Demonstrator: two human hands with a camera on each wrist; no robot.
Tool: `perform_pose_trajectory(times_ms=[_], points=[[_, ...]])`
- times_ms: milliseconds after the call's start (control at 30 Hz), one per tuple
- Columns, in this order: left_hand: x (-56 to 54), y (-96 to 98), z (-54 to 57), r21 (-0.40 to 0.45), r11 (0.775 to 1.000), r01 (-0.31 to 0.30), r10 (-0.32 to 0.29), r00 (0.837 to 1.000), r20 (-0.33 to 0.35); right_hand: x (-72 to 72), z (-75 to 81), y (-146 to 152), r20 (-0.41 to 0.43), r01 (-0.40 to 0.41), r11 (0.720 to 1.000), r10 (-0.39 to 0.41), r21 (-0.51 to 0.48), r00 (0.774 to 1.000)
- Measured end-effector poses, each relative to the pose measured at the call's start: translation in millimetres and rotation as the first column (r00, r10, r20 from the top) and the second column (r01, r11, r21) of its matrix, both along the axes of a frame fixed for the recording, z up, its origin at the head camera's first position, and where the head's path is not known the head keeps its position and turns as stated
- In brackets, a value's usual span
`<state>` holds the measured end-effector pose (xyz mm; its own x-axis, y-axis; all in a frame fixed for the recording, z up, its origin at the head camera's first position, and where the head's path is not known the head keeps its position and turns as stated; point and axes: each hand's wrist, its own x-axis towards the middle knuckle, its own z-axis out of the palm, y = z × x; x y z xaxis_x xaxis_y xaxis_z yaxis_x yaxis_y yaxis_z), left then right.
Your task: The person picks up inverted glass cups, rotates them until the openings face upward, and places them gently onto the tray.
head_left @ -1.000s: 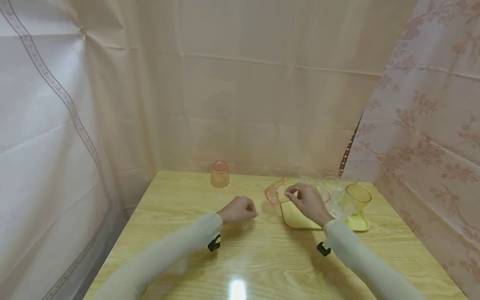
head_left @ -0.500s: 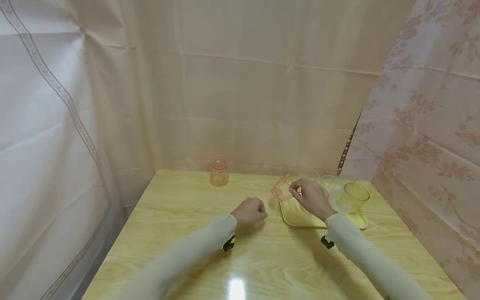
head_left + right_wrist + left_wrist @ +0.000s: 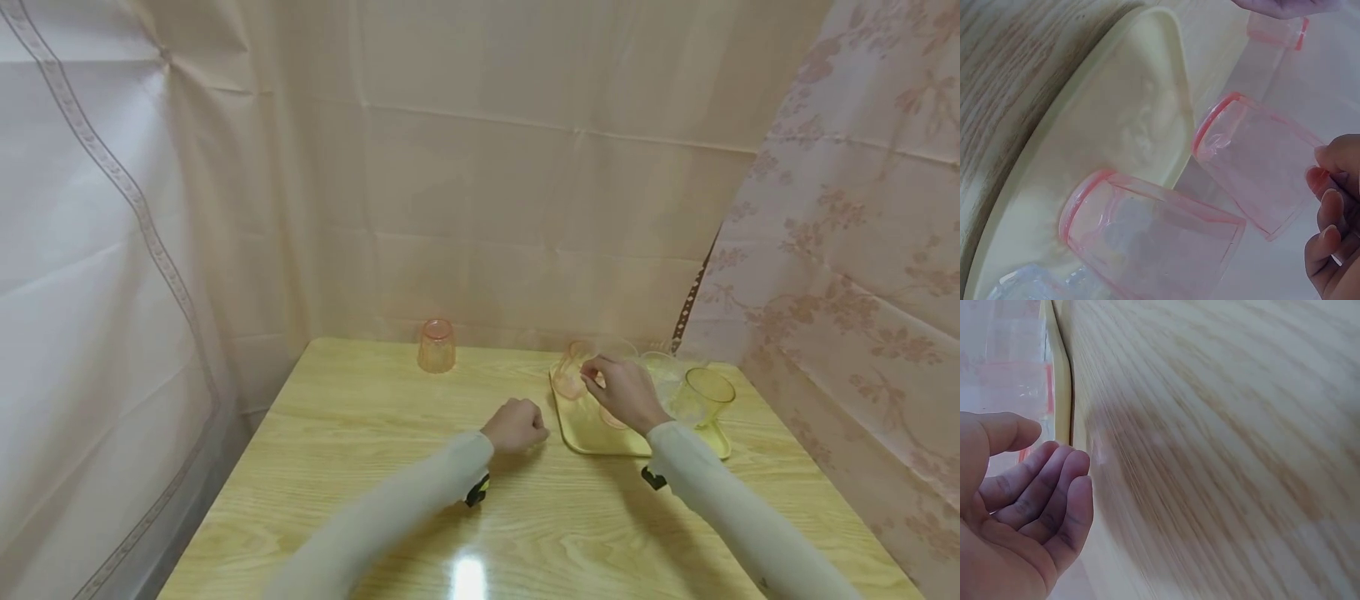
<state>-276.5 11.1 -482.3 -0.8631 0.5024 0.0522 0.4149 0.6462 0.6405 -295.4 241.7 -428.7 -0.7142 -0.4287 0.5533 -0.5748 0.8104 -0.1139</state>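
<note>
My right hand (image 3: 624,392) pinches the rim of a clear pink tumbler (image 3: 572,382) between thumb and fingers. That tumbler stands nearly upright over the back left corner of the yellow tray (image 3: 600,446), its thick pink base downward. Another pink tumbler (image 3: 1147,231) stands on the tray beside it, partly hidden by my right hand in the head view. My left hand (image 3: 517,425) hovers over the table just left of the tray, fingers loosely curled around nothing, as the left wrist view also shows.
Clear glasses (image 3: 660,371) and a yellow glass (image 3: 708,392) crowd the tray's right side. One pink tumbler (image 3: 437,346) stands upside down near the table's back edge. Cloth curtains (image 3: 480,183) hang close behind the wooden table (image 3: 360,400) and along both sides.
The held pink tumbler has swung from a tilt at the tray's left edge to nearly upright over its corner. My left hand has drifted right, toward the tray.
</note>
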Motion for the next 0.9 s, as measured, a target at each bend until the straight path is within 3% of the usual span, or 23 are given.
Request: perform_pose_trajectory(times_ms=[200, 467, 900], points=[[-3.9, 11.8, -3.0, -0.016, 1.0, -0.02, 0.02, 0.999, -0.03, -5.9, -1.6, 2, -0.02, 0.015, 1.0, -0.014, 0.025, 1.0], [-8.3, 26.1, -15.3, -0.025, 0.999, -0.035, 0.034, 0.998, -0.05, -16.3, -4.7, 5, -0.042, 0.028, 0.998, -0.025, 0.063, 0.999], [-7.6, 38.4, -15.8, -0.031, 0.998, -0.047, 0.045, 0.998, -0.049, -24.4, -12.3, 6, -0.024, 0.031, 0.996, -0.029, 0.081, 0.999]])
